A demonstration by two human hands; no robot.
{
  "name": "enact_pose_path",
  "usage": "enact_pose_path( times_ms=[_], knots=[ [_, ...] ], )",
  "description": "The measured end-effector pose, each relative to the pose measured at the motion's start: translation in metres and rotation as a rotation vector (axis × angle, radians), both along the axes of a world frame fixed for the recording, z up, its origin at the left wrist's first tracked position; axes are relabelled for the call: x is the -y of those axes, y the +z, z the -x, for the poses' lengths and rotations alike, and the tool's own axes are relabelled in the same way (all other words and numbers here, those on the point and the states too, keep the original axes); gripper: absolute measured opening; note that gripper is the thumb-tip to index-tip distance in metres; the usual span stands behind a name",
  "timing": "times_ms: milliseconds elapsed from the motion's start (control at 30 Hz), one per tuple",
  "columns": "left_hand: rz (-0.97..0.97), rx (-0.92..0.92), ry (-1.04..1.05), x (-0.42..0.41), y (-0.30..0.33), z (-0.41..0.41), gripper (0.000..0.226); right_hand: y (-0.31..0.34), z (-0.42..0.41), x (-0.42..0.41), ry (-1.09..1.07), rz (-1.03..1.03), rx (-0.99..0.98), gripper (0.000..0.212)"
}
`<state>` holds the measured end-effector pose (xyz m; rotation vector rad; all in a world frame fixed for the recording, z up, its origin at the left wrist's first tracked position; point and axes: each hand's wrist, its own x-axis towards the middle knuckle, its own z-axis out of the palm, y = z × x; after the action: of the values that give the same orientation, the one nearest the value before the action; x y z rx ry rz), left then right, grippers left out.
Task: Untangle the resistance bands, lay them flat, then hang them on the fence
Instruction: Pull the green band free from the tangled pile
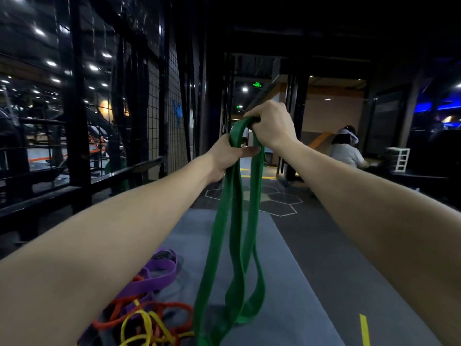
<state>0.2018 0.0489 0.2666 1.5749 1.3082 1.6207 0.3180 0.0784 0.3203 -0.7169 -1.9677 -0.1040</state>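
Observation:
A wide green resistance band [232, 245] hangs doubled in long loops from both my hands, held out at arm's length; its lower ends reach the grey mat [287, 283]. My right hand [270, 123] grips the top of the band with curled fingers. Just below and to the left, my left hand [228, 156] holds one strand, thumb pressed across it. A tangled heap of purple [157, 273], orange [149, 310] and yellow bands [147, 328] lies on the mat at the lower left. The black wire-grid fence [159, 116] stands along the left side.
A low black rail [74, 193] runs along the left beside the fence. A seated person in a light shirt [346, 151] is at the far right near a white shelf unit [399, 158]. Hexagon-marked floor [277, 198] lies beyond the mat.

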Motion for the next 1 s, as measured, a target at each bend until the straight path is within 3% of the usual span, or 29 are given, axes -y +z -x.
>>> enact_pose_path(
  times_ms=[367,400,500,633,767,833,1000],
  knots=[
    [-0.052,0.025,0.072,-0.003,-0.004,0.002,0.026,-0.013,-0.009,-0.004,-0.001,0.008,0.05,0.03],
    [-0.031,0.009,0.078,-0.003,-0.004,0.0,0.031,-0.013,-0.009,-0.005,0.009,0.008,0.041,0.03],
    [-0.016,-0.04,0.113,-0.002,-0.006,-0.005,0.081,-0.01,-0.004,-0.007,0.037,0.006,-0.008,0.032],
    [-0.049,-0.019,0.125,0.0,-0.029,-0.031,0.095,-0.001,-0.003,-0.006,0.063,0.047,-0.158,0.034],
    [0.012,-0.009,0.181,-0.013,-0.066,-0.053,0.081,0.004,-0.014,-0.007,0.038,0.059,-0.203,0.032],
    [0.103,-0.06,0.23,-0.02,-0.081,-0.055,0.066,0.002,-0.025,-0.012,-0.004,0.083,-0.228,0.032],
    [0.394,-0.197,0.23,-0.027,-0.146,-0.043,0.053,-0.005,-0.069,-0.033,-0.147,0.204,-0.381,0.032]
  ],
)
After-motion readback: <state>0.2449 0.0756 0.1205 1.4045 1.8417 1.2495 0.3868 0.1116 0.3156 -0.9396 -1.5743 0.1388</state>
